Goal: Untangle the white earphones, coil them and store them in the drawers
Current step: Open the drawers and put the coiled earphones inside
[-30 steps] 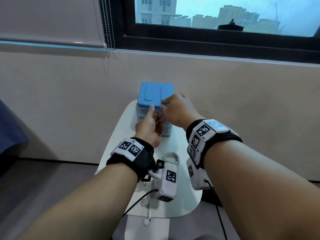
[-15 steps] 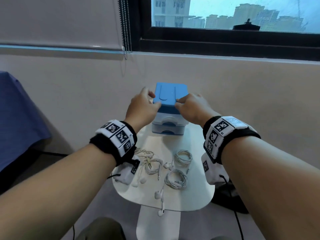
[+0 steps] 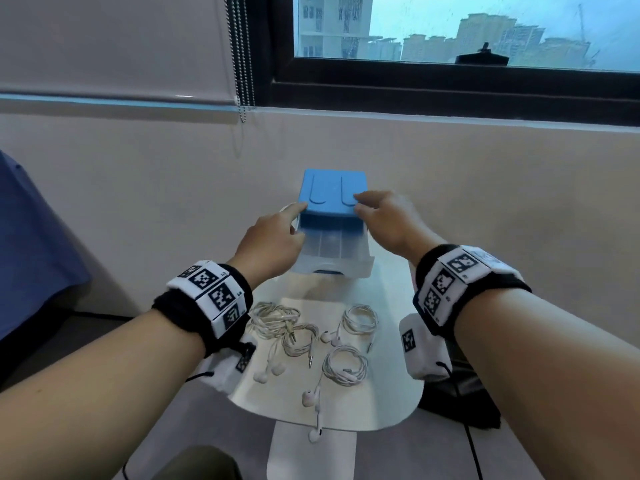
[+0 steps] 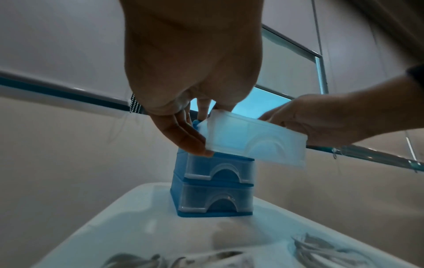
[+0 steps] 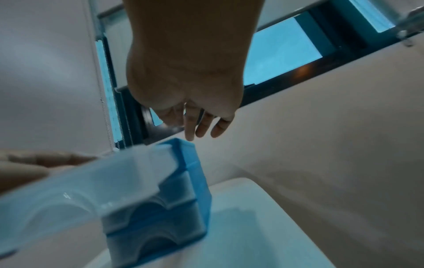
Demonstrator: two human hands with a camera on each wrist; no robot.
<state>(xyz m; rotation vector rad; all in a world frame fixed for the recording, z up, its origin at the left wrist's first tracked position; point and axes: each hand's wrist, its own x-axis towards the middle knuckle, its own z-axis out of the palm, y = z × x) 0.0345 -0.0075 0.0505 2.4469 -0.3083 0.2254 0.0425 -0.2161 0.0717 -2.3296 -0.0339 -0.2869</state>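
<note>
Since half a second earlier, the translucent top drawer (image 3: 334, 249) had slid out of the blue plastic drawer unit (image 3: 332, 194). The left hand (image 3: 273, 244) gripped its side; the right hand (image 3: 388, 220) rested relaxed on the unit's top. White earphones (image 3: 346, 367) lay coiled on the white desk (image 3: 388, 407).

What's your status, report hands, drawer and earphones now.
Left hand grips the top drawer, pulled well out. Right hand open, fingertips on the blue drawer unit. Earphones on the table, some coiled, some tangled; none stored.

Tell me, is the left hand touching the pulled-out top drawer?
Touching. The left wrist view shows the left hand with its thumb against the top drawer side.
</note>
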